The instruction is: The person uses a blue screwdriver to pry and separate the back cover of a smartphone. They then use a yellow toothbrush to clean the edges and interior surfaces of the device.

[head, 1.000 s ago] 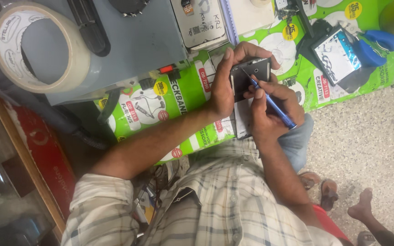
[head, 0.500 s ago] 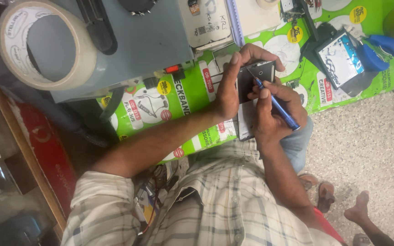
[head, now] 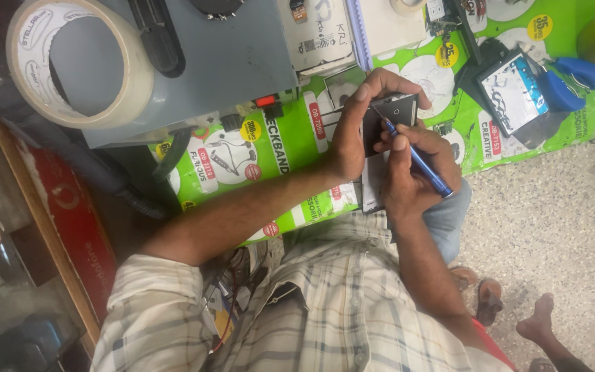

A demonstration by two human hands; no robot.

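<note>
Your left hand [head: 352,131] grips the small phone [head: 388,114]; right hand [head: 411,172] pinches a blue tool [head: 414,158].
Light, rigid, likely fragile: hold its edges.

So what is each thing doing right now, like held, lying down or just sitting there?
Left hand: gripping the dark phone.
Dark phone: held up off the bench, tilted.
Right hand: holding the blue tool.
Blue tool: tip resting on the phone.
Tape roll: lying flat on the grey box.
Blue-handled pliers: lying untouched on the green bench cover.
</note>
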